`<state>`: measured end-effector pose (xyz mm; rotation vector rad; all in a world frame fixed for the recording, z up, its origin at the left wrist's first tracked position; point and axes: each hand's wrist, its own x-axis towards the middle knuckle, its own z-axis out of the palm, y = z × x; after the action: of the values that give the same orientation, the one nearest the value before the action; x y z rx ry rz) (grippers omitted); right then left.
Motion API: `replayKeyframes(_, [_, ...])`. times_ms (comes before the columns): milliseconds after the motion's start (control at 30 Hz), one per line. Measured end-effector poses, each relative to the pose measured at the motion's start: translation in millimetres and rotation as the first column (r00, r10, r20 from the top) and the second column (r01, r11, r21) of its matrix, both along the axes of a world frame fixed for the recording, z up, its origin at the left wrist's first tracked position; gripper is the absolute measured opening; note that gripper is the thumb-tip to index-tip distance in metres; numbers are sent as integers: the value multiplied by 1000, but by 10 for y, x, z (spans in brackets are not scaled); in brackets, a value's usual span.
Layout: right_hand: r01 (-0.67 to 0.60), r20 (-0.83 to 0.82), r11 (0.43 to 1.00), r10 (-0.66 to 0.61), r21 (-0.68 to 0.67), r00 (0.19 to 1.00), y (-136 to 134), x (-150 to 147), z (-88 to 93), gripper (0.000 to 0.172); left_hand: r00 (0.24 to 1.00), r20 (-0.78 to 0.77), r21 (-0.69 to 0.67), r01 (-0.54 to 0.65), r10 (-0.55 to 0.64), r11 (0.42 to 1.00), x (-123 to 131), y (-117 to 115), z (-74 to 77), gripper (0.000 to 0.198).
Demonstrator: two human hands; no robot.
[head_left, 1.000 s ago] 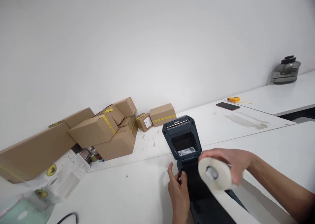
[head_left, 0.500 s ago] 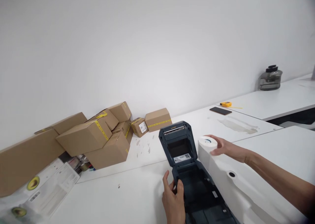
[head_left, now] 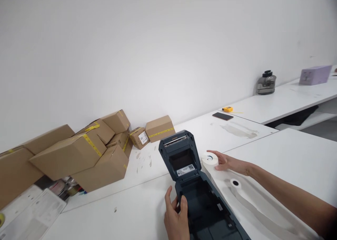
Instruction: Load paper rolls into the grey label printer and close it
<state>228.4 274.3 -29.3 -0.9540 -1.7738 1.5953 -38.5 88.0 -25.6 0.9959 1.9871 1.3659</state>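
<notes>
The left hand (head_left: 176,216) was curled around the near left edge of the one open printer (head_left: 207,212) on the table (head_left: 289,152). The right hand (head_left: 226,162), loosely spread, touched one label roll (head_left: 210,158) just right of the lid. A second roll (head_left: 235,183) lay nearby. A second earlier, the right hand had held the roll aloft.

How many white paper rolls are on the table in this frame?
2. The first roll stands beside the raised lid of the printer, touched by the right hand; the second roll lies nearer the camera, along the base. None looks hidden.
</notes>
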Motion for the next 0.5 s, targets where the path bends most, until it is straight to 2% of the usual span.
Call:
replayKeyframes(100, [51,5,998,-51,-27,999,-126,324,-48,76,1000,-13,-21,-2,2,1000,-1,0,8,78])
replayKeyframes(233, [13,20,1000,-13,-8,1000,-453,647,-144,62,1000,-18,-32,-7,6,999,8,-9,32,75])
replayKeyframes(367, [-31,127,991,14,129,992,-716,554,-196,63,1000,10,-37,9,-9,999,16,-38,94,75])
replayKeyframes(433, [-35,143,977,5,209,990,-785,433,-188,59,1000,14,-44,28,-28,999,10,-51,123,75])
replayKeyframes(500, [-35,125,973,6,229,992,-829,352,-152,58,999,11,-49,50,-49,998,-3,-60,135,76])
